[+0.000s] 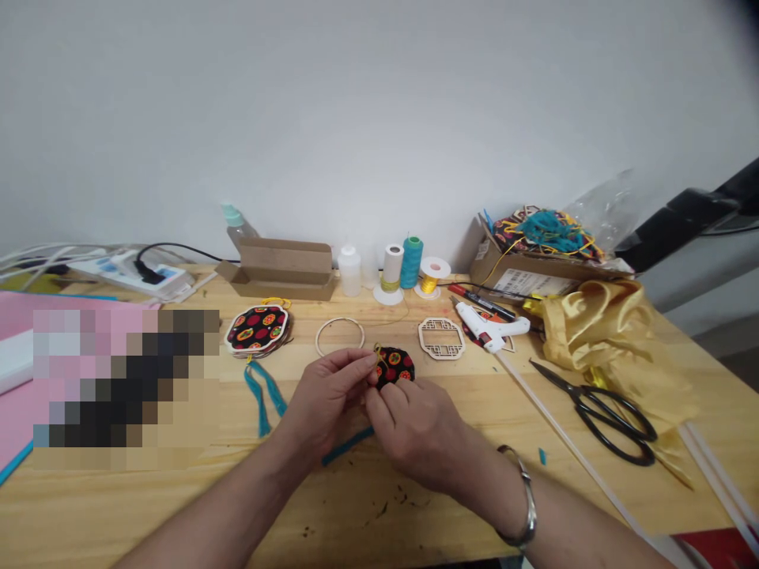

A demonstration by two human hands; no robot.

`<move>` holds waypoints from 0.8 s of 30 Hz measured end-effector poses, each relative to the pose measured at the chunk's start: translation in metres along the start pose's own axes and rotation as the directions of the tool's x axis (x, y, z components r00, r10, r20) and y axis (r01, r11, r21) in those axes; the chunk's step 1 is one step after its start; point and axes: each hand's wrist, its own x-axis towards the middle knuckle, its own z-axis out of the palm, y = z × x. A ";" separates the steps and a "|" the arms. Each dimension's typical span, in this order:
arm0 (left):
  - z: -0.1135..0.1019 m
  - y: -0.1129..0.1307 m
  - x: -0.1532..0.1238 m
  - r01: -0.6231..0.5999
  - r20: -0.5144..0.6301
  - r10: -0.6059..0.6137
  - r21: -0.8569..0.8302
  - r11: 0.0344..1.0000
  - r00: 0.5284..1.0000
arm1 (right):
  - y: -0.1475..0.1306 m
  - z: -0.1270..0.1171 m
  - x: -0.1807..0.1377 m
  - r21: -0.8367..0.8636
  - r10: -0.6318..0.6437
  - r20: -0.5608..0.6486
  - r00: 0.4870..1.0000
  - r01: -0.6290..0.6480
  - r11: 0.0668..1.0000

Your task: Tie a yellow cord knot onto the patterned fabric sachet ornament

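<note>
My left hand (323,399) and my right hand (415,431) meet at the middle of the wooden table (178,498). Both pinch a small black fabric piece with red and yellow dots (396,365), which has a yellow loop at its top. The left fingers close on the piece's left edge by the loop. The right fingers curl under its lower edge. A teal cord (347,446) runs out from beneath the hands. A metal bangle (525,494) sits on my right wrist.
A stack of matching fabric pieces (258,328) with a teal tassel (266,391) lies left. A wooden ring (339,336), a wooden fretwork frame (442,338), a glue gun (489,324), black scissors (605,411), yellow cloth (605,324), thread spools (410,261) and a cardboard box (534,269) lie beyond.
</note>
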 end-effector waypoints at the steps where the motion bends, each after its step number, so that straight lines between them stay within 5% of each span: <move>1: 0.000 0.000 0.000 -0.001 -0.002 0.001 0.004 1.000 1.000 | 0.001 -0.001 0.001 0.064 0.012 -0.021 1.000 -0.011 0.998; 4: 0.002 0.002 -0.001 -0.039 -0.018 0.041 0.064 0.997 0.999 | 0.008 -0.003 0.004 0.334 0.225 -0.109 0.968 -0.177 0.926; 6: 0.003 0.002 -0.002 -0.087 -0.030 0.091 0.133 0.987 0.995 | 0.016 -0.004 0.008 0.524 0.453 -0.089 0.887 -0.345 0.779; 8: 0.004 0.002 -0.003 -0.120 -0.032 0.129 0.189 0.975 0.991 | 0.023 -0.002 0.011 0.670 0.620 0.053 0.783 -0.488 0.559; 11: 0.004 0.003 -0.004 -0.141 -0.002 0.146 0.253 0.957 0.989 | 0.029 0.005 0.014 0.779 0.645 0.398 0.652 -0.612 0.137; 14: 0.005 0.004 -0.007 -0.161 0.045 0.155 0.357 0.920 0.987 | 0.029 0.009 0.016 0.786 0.562 0.571 0.599 -0.597 -0.161; 20: 0.008 0.004 -0.010 -0.186 0.134 0.139 0.451 0.873 0.981 | 0.025 0.007 0.020 0.775 0.543 0.627 0.558 -0.517 -0.363; 24: 0.008 0.004 -0.010 -0.208 0.191 0.134 0.446 0.870 0.972 | 0.025 0.007 0.020 0.779 0.533 0.625 0.570 -0.505 -0.373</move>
